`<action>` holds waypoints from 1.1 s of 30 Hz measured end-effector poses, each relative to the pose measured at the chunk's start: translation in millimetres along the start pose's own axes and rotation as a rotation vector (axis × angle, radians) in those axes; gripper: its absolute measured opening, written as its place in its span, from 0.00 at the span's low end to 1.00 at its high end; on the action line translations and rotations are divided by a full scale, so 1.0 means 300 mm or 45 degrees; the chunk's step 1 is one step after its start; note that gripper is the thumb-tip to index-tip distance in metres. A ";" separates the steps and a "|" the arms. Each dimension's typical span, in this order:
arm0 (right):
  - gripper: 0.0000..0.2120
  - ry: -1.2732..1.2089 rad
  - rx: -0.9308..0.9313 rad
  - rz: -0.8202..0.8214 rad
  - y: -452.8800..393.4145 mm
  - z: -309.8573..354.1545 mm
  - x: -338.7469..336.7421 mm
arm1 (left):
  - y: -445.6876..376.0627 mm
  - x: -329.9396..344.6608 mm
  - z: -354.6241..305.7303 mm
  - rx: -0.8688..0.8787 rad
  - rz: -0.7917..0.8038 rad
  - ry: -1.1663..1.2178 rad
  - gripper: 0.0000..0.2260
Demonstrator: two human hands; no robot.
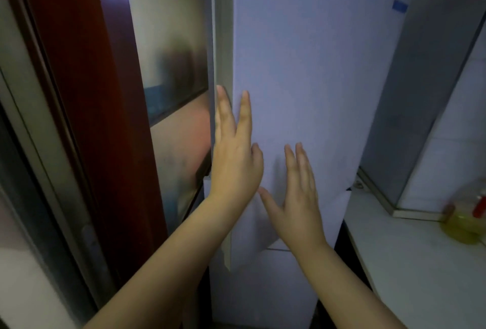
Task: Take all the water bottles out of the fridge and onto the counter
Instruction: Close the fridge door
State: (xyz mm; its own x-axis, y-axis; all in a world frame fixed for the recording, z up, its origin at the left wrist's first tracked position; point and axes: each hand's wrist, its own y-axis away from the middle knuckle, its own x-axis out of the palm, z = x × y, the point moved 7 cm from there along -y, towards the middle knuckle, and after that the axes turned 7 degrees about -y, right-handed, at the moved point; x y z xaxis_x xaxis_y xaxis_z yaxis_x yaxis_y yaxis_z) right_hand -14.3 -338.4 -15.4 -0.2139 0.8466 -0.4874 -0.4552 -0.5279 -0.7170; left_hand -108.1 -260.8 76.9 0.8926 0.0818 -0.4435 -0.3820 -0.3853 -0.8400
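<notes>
Fingers of both hands lay straight and slightly spread against the tall pale lavender-white fridge door (302, 65), holding nothing. At about nine o'clock from centre, the left hand (234, 149) had its fingertips at the door's grey left edge, beside the gasket strip; whether they hooked behind that edge could not be told. The right hand (299, 194), near six o'clock, rested flat on the door face with its thumb spread wide, just beside the left wrist.

No water bottles showed anywhere; they were presumably behind the door, so the task looked barely begun. The white counter (407, 263) waited at four o'clock, bearing a blurred yellow bottle (465, 223) at its far right. A dark red wooden frame (86, 118) with frosted glass stood close at nine o'clock.

To do this step well, the left fingers would need to curl round the edge and pull steadily, swinging the door clear while the right hand steadied it, minding the narrow gap beside the frame.
</notes>
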 end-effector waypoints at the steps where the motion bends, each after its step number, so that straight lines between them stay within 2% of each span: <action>1: 0.41 -0.001 0.005 0.000 -0.026 -0.018 0.004 | -0.012 0.009 0.022 -0.008 -0.018 -0.008 0.37; 9: 0.44 0.083 -0.090 -0.047 -0.271 -0.141 0.038 | -0.106 0.081 0.204 -0.066 -0.186 -0.055 0.41; 16: 0.41 0.135 -0.169 0.197 -0.391 -0.249 0.203 | -0.201 0.160 0.369 -0.235 -0.355 -0.167 0.42; 26: 0.38 0.316 -0.281 0.191 -0.529 -0.319 0.334 | -0.315 0.294 0.555 -0.418 -0.327 -0.248 0.39; 33: 0.40 0.500 -0.393 0.062 -0.592 -0.356 0.394 | -0.389 0.401 0.646 -0.462 -0.269 -0.350 0.41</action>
State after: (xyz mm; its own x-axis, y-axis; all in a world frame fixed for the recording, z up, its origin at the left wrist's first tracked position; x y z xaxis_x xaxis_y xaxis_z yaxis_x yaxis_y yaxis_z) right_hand 133.5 -152.0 1.1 0.1397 0.7621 -0.6322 -0.1631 -0.6121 -0.7738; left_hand -2.5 -27.8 61.1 0.8265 0.4130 -0.3826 -0.0482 -0.6252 -0.7789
